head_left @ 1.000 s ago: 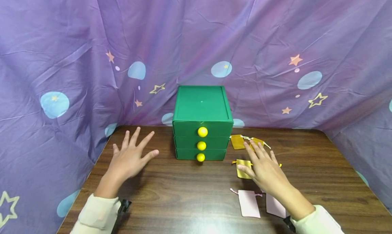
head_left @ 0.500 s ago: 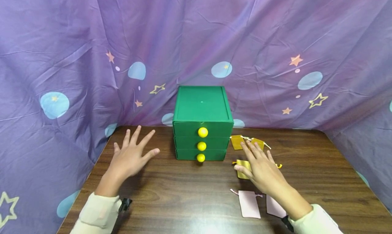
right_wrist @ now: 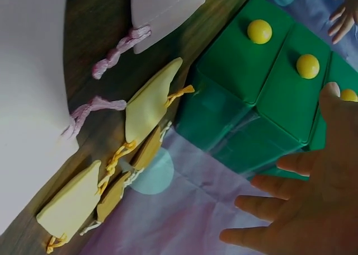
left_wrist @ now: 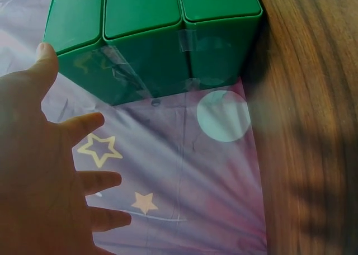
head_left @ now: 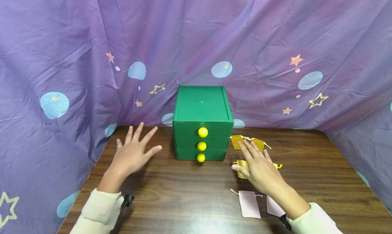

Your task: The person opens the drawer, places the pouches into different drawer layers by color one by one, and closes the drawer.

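Hovering over the left side of the brown wood-grain tabletop (head_left: pixel 171 196), the left hand (head_left: pixel 130 156) has its fingers spread, straight and released, just left of the green three-drawer cabinet (head_left: pixel 202 104). That cabinet stands at the far middle of the tabletop, its drawers pushed in, with three round yellow knobs (head_left: pixel 202 132) one above another on its front. On the right, the right hand (head_left: pixel 261 169) hangs in the air, palm down, its fingers likewise straight and free, apart from what lies below. Under it are two pale yellow drawstring pouches (right_wrist: pixel 150 104); in the head view the left one shows partly and the right one is mostly hidden, while the right wrist view shows both. Farther back, right of the cabinet, lie two golden drawstring pouches (head_left: pixel 237 142) with white cords (head_left: pixel 248 138). Nearer, two pink drawstring pouches (head_left: pixel 249 205) lie side by side, the right one partly hidden by the right forearm (head_left: pixel 286 198). Cream sleeves (head_left: pixel 99 205) cover both arms. Behind the far edge hangs a purple cloth (head_left: pixel 196 33) printed with stars and blue spots.
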